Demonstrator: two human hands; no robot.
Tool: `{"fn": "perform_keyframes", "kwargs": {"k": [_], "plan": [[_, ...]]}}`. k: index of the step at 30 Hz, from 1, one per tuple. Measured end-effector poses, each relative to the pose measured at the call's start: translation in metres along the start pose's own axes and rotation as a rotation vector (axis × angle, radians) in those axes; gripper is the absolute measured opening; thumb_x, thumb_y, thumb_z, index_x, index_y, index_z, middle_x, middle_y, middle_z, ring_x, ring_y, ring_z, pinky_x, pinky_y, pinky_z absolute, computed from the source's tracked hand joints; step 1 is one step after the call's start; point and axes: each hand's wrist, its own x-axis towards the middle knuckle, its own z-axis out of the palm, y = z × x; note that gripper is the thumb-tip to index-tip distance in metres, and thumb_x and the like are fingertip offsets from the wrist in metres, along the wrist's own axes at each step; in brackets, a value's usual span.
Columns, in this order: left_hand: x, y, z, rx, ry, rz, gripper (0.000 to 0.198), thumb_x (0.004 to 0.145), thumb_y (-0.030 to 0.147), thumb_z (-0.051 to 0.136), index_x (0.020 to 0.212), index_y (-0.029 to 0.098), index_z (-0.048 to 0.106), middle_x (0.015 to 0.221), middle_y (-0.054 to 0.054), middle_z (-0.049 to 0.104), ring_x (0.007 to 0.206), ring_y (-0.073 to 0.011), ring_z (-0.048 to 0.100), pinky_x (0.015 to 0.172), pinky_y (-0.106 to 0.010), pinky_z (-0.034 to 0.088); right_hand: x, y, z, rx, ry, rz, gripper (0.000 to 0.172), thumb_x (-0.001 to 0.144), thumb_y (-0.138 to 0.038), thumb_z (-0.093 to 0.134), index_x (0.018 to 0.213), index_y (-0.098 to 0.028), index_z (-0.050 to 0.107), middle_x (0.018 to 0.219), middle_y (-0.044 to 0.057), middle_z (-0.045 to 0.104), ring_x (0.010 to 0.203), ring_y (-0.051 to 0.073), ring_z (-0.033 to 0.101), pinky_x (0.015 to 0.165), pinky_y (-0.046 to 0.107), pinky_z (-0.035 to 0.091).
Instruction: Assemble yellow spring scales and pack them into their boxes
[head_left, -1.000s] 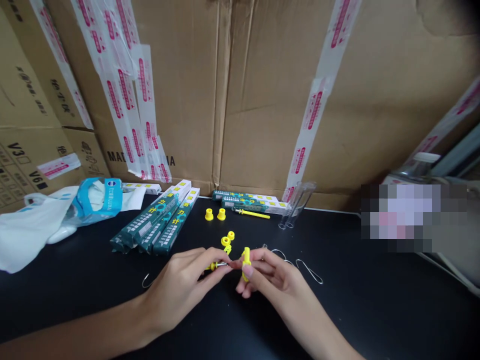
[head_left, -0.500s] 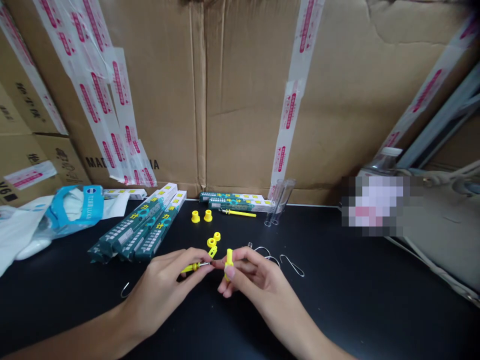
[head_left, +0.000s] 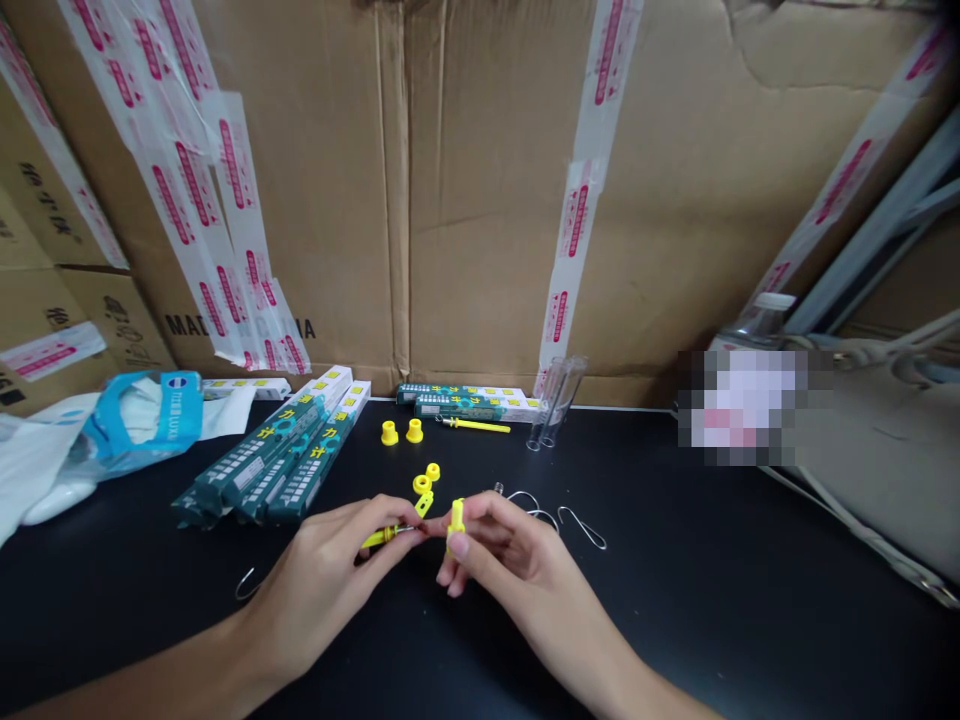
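Observation:
My left hand (head_left: 330, 555) is closed on a yellow spring-scale rod (head_left: 379, 537) with a metal part at its right end, pinched between thumb and fingers. My right hand (head_left: 517, 555) pinches a short yellow plastic piece (head_left: 457, 516), held upright. The hands are close together, a right fingertip reaching the rod's metal end. Just above the left fingertips shows a flat yellow tab (head_left: 424, 503) with a hole; I cannot tell if it is held. Two yellow rings (head_left: 422, 484) lie beyond it, and two yellow caps (head_left: 415, 431) stand farther back.
Several green-and-white printed boxes (head_left: 319, 450) lie at left, more (head_left: 480, 405) at the back. Another yellow rod (head_left: 480, 427) lies before these. Clear tubes (head_left: 555, 405) stand beside them. Metal hooks (head_left: 583, 528) lie right, one hook (head_left: 241, 585) left. A bag (head_left: 885, 430) is at far right.
The view has shifted very slightly. Both hands keep nearly the same place and hold the same pieces.

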Motion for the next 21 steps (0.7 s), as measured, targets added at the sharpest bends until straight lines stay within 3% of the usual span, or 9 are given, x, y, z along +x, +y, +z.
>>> {"fn": "perform_keyframes", "kwargs": {"k": [11, 17, 21], "plan": [[-0.003, -0.002, 0.001, -0.006, -0.040, -0.013, 0.009, 0.098, 0.032, 0.058, 0.102, 0.025, 0.062, 0.090, 0.004, 0.074, 0.076, -0.0132, 0.073, 0.066, -0.018, 0.058, 0.000, 0.001, -0.002, -0.068, 0.010, 0.006, 0.026, 0.088, -0.044, 0.070, 0.091, -0.021, 0.060, 0.086, 0.001, 0.069, 0.071, 0.013, 0.064, 0.070, 0.028, 0.053], [-0.002, 0.001, 0.002, 0.011, -0.017, 0.005, 0.007, 0.098, 0.029, 0.058, 0.100, 0.024, 0.062, 0.087, 0.003, 0.073, 0.071, -0.0133, 0.072, 0.064, -0.020, 0.057, 0.002, 0.008, -0.009, -0.261, 0.065, -0.020, 0.025, 0.091, -0.045, 0.065, 0.095, -0.020, 0.061, 0.081, 0.001, 0.066, 0.067, 0.015, 0.062, 0.064, 0.029, 0.054], [-0.001, 0.002, 0.002, 0.001, -0.025, 0.003, 0.005, 0.097, 0.027, 0.057, 0.100, 0.024, 0.061, 0.086, 0.004, 0.072, 0.069, -0.0126, 0.071, 0.060, -0.018, 0.056, 0.002, 0.009, -0.010, -0.398, 0.064, 0.013, 0.023, 0.094, -0.043, 0.059, 0.099, -0.021, 0.060, 0.075, 0.000, 0.064, 0.061, 0.014, 0.058, 0.055, 0.026, 0.047]]}}
